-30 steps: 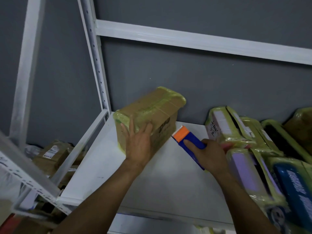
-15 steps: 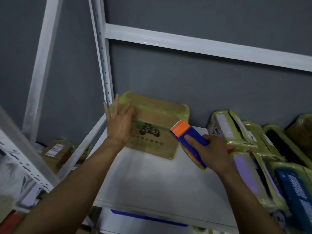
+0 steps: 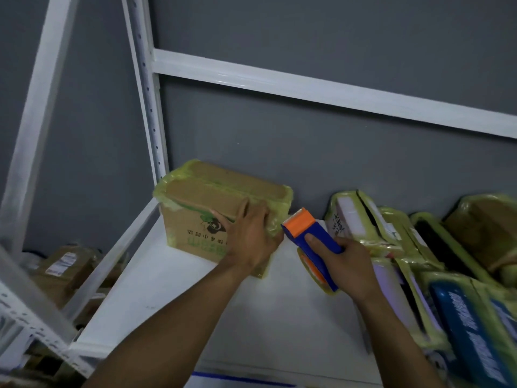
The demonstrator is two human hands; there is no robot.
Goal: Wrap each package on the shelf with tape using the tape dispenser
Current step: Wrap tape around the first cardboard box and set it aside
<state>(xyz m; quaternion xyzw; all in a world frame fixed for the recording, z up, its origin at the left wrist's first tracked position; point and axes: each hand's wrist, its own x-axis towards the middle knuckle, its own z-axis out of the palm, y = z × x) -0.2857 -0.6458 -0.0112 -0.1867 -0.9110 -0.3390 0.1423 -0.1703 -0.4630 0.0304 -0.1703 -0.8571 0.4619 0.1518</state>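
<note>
- A cardboard box (image 3: 212, 197) stands on the white shelf (image 3: 223, 309), at its back left corner, close to the grey wall (image 3: 307, 152).
- Yellow-green tape covers the top edges and the ends of this box. On its front face there is a dark printed figure and green letters.
- The left hand (image 3: 249, 239) holds the box at its front right corner: the thumb lies on the front face and the fingers are curled over the top edge.
- The right hand (image 3: 349, 264) grips a tape dispenser (image 3: 302, 222), blue with an orange head, and the index finger lies straight along its blue body.
- The orange head points up and to the left, just beside the right end of the box. Whether it touches the box cannot be told.
- At the right, several packages (image 3: 352, 219) already wrapped in yellow-green tape lean one against another on the same shelf.
- A white perforated upright (image 3: 145, 93) and a white cross beam (image 3: 307, 88) frame the shelf.
- Low at the left, outside the frame, some brown parcels (image 3: 67, 264) with white labels lie.
</note>
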